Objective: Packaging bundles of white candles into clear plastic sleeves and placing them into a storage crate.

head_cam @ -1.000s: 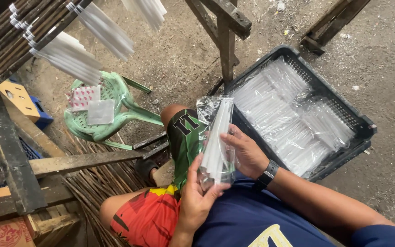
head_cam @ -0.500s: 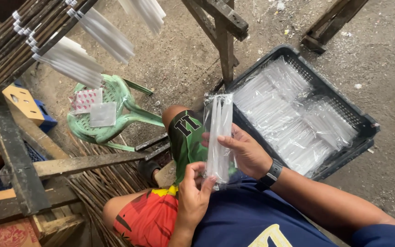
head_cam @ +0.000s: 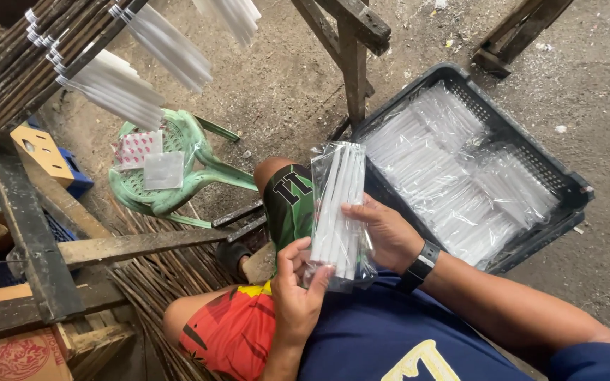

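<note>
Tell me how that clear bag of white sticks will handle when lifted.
The bag of white sticks probably stays fairly stiff, since the long sticks stand straight between the left hand and right hand. Its glossy film looks slippery. It seems light: fingertips alone support it.

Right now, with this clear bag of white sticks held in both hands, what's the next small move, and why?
Probably fold the open top shut. The clear bag already holds its white sticks, the left hand pinches its bottom, the right hand steadies its side, and the black crate alongside holds similar filled bags.
</note>
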